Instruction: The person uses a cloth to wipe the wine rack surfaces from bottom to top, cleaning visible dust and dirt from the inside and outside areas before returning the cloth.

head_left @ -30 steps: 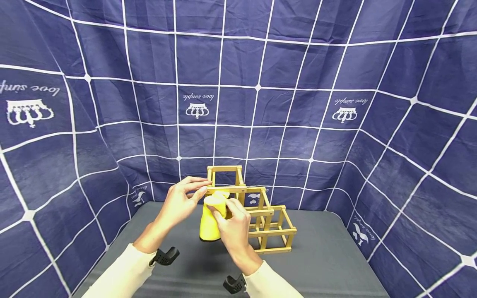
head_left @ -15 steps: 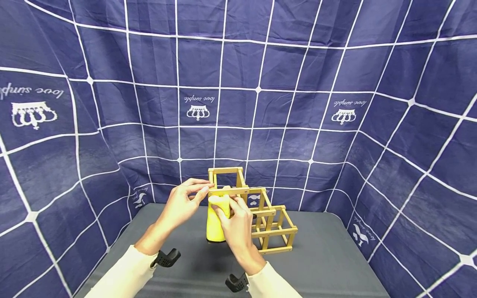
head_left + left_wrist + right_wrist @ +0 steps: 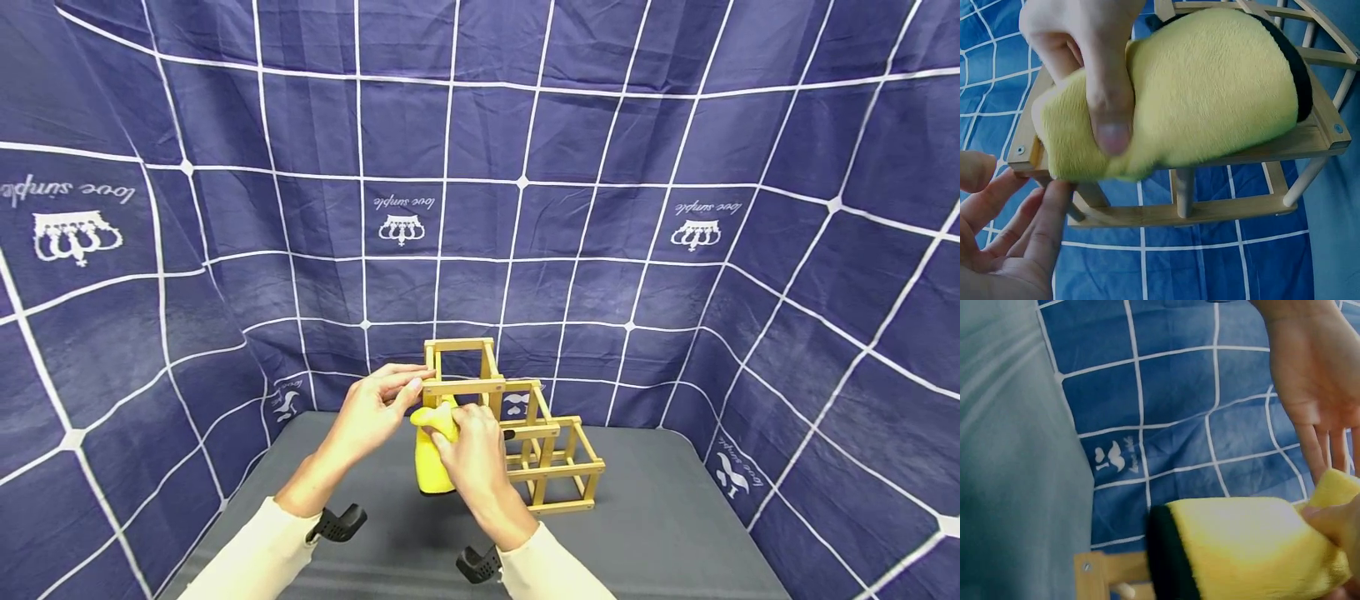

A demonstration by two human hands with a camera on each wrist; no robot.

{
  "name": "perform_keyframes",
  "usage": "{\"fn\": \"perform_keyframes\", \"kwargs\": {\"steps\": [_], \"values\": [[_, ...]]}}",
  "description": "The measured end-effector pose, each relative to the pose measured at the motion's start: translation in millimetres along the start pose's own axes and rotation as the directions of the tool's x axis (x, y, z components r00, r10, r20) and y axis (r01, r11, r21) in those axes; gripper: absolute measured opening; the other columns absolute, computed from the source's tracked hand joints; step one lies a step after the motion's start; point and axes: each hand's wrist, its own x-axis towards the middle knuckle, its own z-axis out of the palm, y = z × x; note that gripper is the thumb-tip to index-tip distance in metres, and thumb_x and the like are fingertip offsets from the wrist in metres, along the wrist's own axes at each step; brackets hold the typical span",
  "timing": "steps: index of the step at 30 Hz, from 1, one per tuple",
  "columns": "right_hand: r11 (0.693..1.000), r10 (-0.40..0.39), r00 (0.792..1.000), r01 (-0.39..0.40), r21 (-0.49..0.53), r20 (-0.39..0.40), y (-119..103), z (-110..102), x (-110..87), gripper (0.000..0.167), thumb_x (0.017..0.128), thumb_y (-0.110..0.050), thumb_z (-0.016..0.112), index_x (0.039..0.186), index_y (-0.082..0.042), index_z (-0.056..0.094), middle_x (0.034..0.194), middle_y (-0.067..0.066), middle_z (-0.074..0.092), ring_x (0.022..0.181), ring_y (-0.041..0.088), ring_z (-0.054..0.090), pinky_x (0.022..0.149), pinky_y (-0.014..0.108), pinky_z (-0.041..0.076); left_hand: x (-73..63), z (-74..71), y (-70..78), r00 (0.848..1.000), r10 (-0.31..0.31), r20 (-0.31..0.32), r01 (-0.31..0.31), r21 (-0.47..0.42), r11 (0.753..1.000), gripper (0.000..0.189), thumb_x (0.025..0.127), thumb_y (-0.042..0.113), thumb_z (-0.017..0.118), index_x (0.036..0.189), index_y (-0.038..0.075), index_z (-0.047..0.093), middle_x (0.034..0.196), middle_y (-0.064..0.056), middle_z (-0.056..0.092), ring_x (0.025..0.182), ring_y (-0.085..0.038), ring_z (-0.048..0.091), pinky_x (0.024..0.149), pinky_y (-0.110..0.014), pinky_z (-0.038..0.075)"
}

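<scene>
My right hand (image 3: pixel 477 450) pinches a yellow towel (image 3: pixel 432 462) with a black edge by its bunched upper end, thumb pressed into the fabric. The towel hangs in front of a stepped wooden rack (image 3: pixel 551 471), at its tall left end. In the left wrist view, the towel (image 3: pixel 1216 87) lies across a wooden bar, covering much of the frame. My left hand (image 3: pixel 372 408) touches the rack's upper left corner with extended fingers; in the left wrist view its fingertips (image 3: pixel 1059 190) meet the wood below the towel. The right wrist view shows the left palm (image 3: pixel 1319 378) behind the towel.
The rack steps down to the right on a grey table surface (image 3: pixel 660 500). A blue cloth with white grid lines (image 3: pixel 570 283) hangs behind and along both sides. Black wrist mounts (image 3: pixel 341 522) sit at both sleeves.
My right hand and the towel shift slightly right, then the towel's top folds over to the left. The left hand stays at the rack's corner. The whole view drifts slightly.
</scene>
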Motion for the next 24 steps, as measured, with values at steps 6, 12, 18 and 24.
{"fn": "perform_keyframes", "kwargs": {"steps": [6,12,18,24], "values": [[0.988,-0.033,0.978,0.063,0.144,-0.205,20.2,-27.1,-12.5,0.034,0.079,-0.010,0.107,0.108,-0.008,0.089,0.100,0.005,0.088,0.088,0.023,0.079,0.078,0.036,0.066,-2.9,-1.0,0.5,0.999,0.006,0.037,-0.005,-0.020,1.000,0.031,0.115,0.013,0.074,0.145,0.005,0.081,0.149,-0.014,0.081,0.129,-0.035,0.084,0.105,-0.040,0.071],[0.954,-0.107,0.909,0.208,0.216,-0.404,47.6,-70.5,-4.4,0.037,0.078,0.002,0.100,0.113,-0.004,0.089,0.103,0.010,0.089,0.090,0.031,0.080,0.087,0.033,0.063,-5.3,-0.7,-1.7,0.999,-0.011,0.037,0.013,-0.071,0.997,0.033,0.116,0.010,0.073,0.148,0.005,0.079,0.150,-0.015,0.080,0.124,-0.034,0.086,0.102,-0.035,0.072],[0.965,-0.172,0.876,0.242,0.100,-0.451,59.0,-101.2,38.3,0.044,0.081,0.001,0.100,0.123,-0.003,0.088,0.112,0.015,0.088,0.099,0.038,0.074,0.093,0.037,0.060,-7.3,-0.9,-4.4,0.998,-0.050,0.043,0.054,-0.103,0.993,0.035,0.117,0.012,0.072,0.151,0.009,0.078,0.153,-0.014,0.079,0.120,-0.032,0.087,0.101,-0.022,0.068],[0.913,-0.402,0.902,0.381,-0.147,-0.155,39.9,-94.3,76.6,0.045,0.082,-0.022,0.103,0.121,-0.009,0.086,0.121,0.007,0.086,0.115,0.037,0.072,0.094,0.052,0.061,-10.4,1.6,-8.3,0.994,-0.087,0.059,0.092,-0.096,0.991,0.037,0.118,0.019,0.071,0.154,0.015,0.076,0.156,-0.008,0.078,0.121,-0.032,0.087,0.102,-0.025,0.068]]}}
